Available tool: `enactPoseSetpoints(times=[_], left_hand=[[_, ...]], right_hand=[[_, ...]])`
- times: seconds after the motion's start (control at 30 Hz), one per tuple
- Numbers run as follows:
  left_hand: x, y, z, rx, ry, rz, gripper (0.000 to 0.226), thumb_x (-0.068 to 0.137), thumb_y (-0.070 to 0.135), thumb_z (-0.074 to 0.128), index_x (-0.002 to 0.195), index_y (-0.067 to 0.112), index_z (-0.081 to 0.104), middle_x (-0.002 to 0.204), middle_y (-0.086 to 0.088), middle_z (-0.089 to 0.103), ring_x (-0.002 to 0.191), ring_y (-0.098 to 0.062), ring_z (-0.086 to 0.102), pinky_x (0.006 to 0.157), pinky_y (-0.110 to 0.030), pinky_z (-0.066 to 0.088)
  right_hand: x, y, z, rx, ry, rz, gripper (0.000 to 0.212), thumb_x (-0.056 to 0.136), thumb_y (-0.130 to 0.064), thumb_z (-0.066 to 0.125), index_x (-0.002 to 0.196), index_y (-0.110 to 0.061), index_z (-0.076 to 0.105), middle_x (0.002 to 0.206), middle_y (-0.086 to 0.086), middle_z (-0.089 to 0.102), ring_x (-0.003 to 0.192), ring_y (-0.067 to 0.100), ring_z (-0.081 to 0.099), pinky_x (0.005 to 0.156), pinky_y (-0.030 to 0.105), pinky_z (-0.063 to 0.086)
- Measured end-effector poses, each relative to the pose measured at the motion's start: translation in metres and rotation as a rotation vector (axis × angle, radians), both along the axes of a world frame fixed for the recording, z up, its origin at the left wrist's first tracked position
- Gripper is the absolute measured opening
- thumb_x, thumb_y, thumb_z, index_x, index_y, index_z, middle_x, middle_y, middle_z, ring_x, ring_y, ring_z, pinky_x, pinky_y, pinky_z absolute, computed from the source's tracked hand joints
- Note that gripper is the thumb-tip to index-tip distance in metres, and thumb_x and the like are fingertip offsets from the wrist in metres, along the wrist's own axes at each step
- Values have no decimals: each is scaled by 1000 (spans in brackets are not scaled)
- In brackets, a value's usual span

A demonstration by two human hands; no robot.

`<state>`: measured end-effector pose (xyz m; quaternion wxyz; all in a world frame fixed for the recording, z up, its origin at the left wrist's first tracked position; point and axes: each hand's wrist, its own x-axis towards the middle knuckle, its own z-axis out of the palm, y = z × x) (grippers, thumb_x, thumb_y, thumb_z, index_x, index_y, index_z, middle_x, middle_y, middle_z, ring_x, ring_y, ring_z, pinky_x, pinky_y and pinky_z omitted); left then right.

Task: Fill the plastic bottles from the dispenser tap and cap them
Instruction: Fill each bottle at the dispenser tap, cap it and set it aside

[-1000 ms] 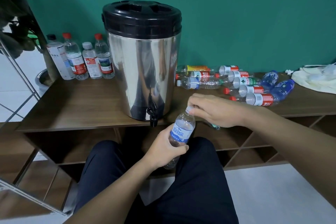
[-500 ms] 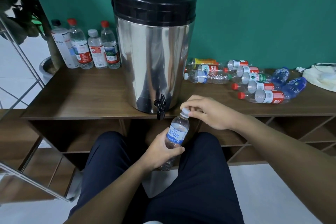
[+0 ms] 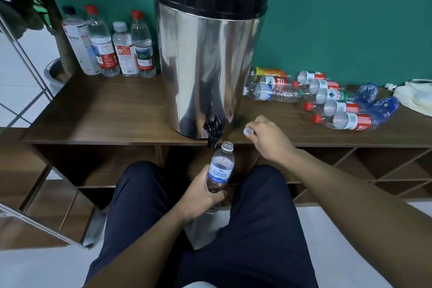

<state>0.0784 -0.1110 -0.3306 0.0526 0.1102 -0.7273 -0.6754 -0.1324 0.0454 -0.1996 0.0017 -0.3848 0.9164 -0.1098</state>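
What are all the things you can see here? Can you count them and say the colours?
Dispenser: one, shiny steel with a black lid, standing on the shelf top.
Tap: one, black, at the dispenser's bottom front.
Standing bottles: four, clear, with red, white and dark caps, left of the dispenser by the wall.
Lying bottles: about ten, clear and blue, mostly red labels, right of the dispenser.
Cloth: one, cream, far right.
Shelf top: one, dark brown wood.
Open bottle: one, clear with a blue label, just below the tap.
Cap: one, white, beside the tap.
Left hand: grips the open bottle.
Right hand: pinches the cap.
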Motion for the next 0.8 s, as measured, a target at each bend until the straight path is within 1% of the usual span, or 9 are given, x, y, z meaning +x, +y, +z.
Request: enactPoseSetpoints(times=[0.07,0.17,0.23,0.33,0.4,0.47,0.57,0.7,0.8], left_hand=[[1,-1,-2,-3,-15,8,51,84,-4,83,126,19,64,100,-1,75,93,-11,71,87,-36,59],[6,-5,-3,16,-50,15,52,83,-9,85,125,12,63,97,11,75,92,-7,71,86,-27,57],[7,-8,-6,42,-58,29,54,81,-4,87,126,12,63,97,10,74,92,-8,70,86,-30,56],[7,-10,-8,91,-71,40,58,78,9,90,129,18,64,101,9,75,96,-10,70,90,-34,56],[8,-11,-9,118,-56,55,61,79,13,89,133,21,63,105,7,75,99,-12,71,93,-38,58],[8,-10,-8,123,-34,87,63,82,14,89,138,24,61,112,0,77,103,-14,72,101,-44,59],[9,-8,-7,116,12,120,62,90,11,87,143,26,58,124,-14,75,108,-15,71,104,-44,59],[11,-4,-4,132,36,150,64,95,5,86,148,25,57,124,-5,77,110,-16,74,103,-38,59],[13,-3,0,122,42,148,65,94,9,90,148,28,58,127,-1,78,121,-25,75,109,-42,61]], right_hand=[[1,-1,-3,-31,12,-45,20,112,-27,65,120,-10,73,120,11,59,98,36,69,85,48,59],[7,1,2,-92,-1,-111,46,108,-29,73,148,-8,65,135,12,59,105,31,71,95,46,60],[16,1,11,-193,11,-107,39,105,-27,76,141,-12,71,124,4,63,93,20,68,91,40,58],[40,-6,35,-434,-116,-94,8,105,-30,74,107,-24,80,97,-8,72,80,7,66,86,36,60],[60,-15,53,-577,-285,-69,17,108,-36,69,97,-28,79,84,-7,74,73,7,65,78,37,58],[81,-24,71,-659,-415,14,22,112,-37,64,102,-25,80,82,-1,73,69,11,61,69,36,52],[103,-38,88,-668,-468,121,27,114,-39,59,110,-22,80,78,-5,71,72,18,66,70,27,50],[112,-50,90,-588,-377,162,26,111,-37,66,94,-21,77,72,6,68,72,30,65,73,44,53],[110,-49,88,-587,-377,144,26,112,-31,62,93,-17,75,72,6,68,73,31,66,73,43,52]])
